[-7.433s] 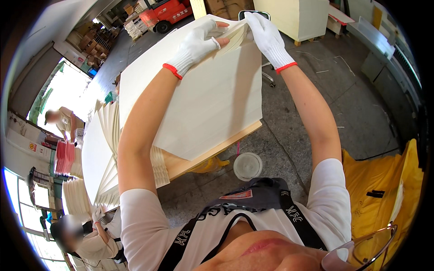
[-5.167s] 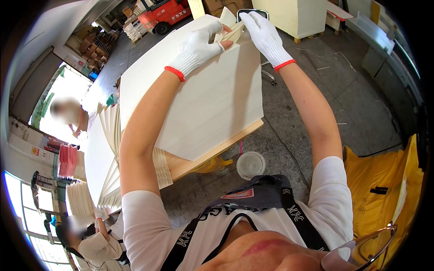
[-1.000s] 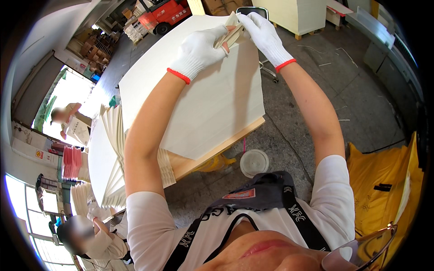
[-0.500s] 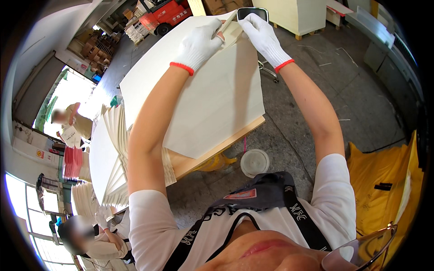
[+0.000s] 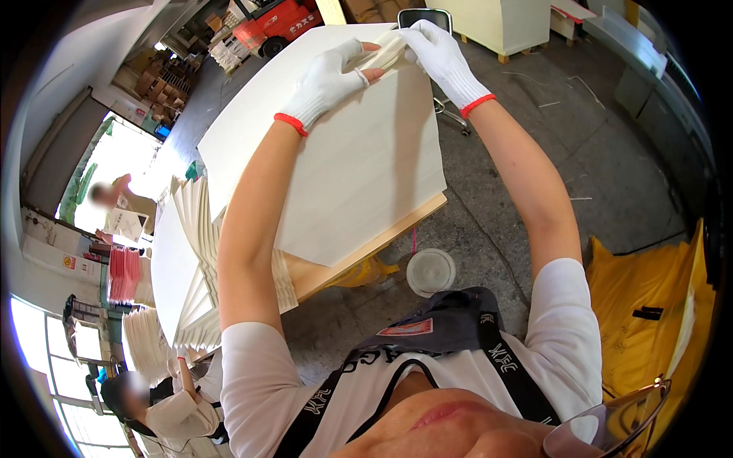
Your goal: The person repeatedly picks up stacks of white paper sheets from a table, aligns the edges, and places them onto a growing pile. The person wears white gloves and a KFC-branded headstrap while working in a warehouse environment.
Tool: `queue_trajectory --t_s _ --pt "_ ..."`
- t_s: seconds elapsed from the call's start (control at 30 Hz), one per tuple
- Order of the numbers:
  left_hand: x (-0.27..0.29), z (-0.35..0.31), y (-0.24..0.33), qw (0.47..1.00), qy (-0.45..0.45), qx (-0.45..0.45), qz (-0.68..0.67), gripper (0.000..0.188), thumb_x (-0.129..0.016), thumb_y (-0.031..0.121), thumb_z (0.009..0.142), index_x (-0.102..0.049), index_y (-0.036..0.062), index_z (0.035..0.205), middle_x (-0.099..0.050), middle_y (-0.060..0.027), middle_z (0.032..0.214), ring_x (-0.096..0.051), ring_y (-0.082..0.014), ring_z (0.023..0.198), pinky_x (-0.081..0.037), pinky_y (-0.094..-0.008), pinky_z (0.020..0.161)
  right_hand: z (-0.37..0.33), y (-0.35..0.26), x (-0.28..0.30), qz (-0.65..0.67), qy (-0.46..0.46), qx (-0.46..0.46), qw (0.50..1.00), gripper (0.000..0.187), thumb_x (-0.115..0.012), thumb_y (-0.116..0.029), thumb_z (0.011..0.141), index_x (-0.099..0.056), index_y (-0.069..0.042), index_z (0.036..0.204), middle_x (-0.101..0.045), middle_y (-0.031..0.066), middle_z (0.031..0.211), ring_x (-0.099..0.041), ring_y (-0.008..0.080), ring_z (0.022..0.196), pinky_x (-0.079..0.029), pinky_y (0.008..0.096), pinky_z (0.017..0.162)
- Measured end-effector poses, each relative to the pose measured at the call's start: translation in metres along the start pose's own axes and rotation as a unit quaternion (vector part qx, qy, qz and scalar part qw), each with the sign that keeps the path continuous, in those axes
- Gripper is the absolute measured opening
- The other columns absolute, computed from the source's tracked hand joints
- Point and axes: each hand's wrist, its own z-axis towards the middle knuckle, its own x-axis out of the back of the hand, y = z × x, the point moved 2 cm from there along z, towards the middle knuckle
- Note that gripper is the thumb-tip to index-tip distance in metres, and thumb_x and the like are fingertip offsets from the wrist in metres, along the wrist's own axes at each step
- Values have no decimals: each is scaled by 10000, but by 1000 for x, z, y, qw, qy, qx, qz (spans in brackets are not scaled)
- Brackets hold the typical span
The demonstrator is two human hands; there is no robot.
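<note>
A large white paper sheet (image 5: 355, 179) covers the wooden worktable in front of me. At its far right corner is a raised, folded-looking paper edge (image 5: 390, 53). My right hand (image 5: 440, 59), in a white knit glove with a red cuff, pinches the end of that edge; its fingertips are partly hidden. My left hand (image 5: 324, 85), gloved alike with bare thumb and fingertip showing, rests on the sheet beside the edge. Its thumb and forefinger are spread apart.
Fanned stacks of white paper (image 5: 202, 259) lie to my left. A white bucket (image 5: 431, 272) stands on the floor below the table edge (image 5: 366, 248). A chair (image 5: 425, 17) is beyond my right hand, yellow sacking (image 5: 649, 305) at right. Two people work at left; a red forklift (image 5: 279, 27) stands far off.
My left hand has opened its fingers and moved slightly left, off the paper edge. My right hand has shifted a little left, still at the corner. The sheet has slid slightly left.
</note>
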Motion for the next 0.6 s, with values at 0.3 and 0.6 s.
queue_trajectory --t_s 0.3,0.6 --pt "-2 4 -8 983 116 -141 -27 357 -566 151 961 -592 32 1296 -656 -100 1079 -591 -196 1046 -455 -326 942 6 -2 25 -206 -34 9 978 593 -496 -649 905 -605 -66 899 -644 64 785 -583 197 698 -460 344 678" --pt "-3 9 -16 994 67 -51 76 321 -476 287 982 -662 237 1238 -628 -41 785 -579 -161 705 -467 -313 713 16 -11 26 -378 -51 299 874 435 -448 -535 990 -617 -142 1069 -657 130 924 -634 315 852 -479 389 716"
